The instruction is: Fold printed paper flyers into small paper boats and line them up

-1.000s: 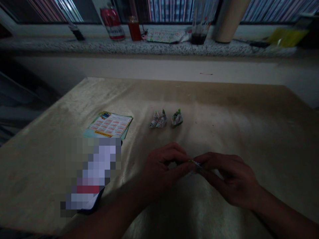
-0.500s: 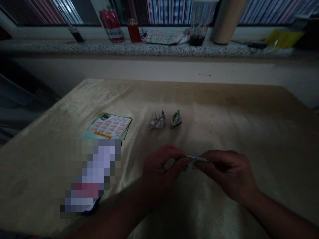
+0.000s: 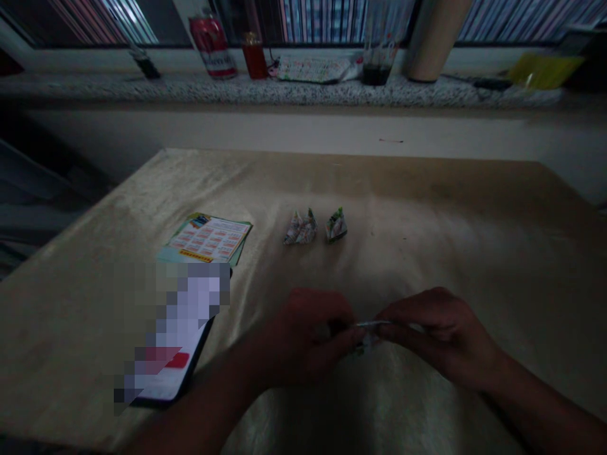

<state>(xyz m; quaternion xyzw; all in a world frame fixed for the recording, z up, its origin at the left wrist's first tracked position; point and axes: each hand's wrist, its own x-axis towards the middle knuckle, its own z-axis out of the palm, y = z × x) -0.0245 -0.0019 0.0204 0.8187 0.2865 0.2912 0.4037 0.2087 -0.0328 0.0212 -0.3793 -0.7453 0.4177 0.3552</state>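
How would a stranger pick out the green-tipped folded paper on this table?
Find the table below the windowsill. Look past the left hand and the right hand, near the table's middle. Yours is the green-tipped folded paper, narrower than the two-peaked paper just to its left.

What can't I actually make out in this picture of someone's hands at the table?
All in the head view, now:
Paper piece: full shape, partly hidden by the fingers of the left hand and right hand, and blurred.
Phone: most of its screen, covered by pixelation.
Printed cards: fine print, too small; the lower card is mostly hidden by the upper.
Tan cylinder: its top, cut off by the picture's upper edge.
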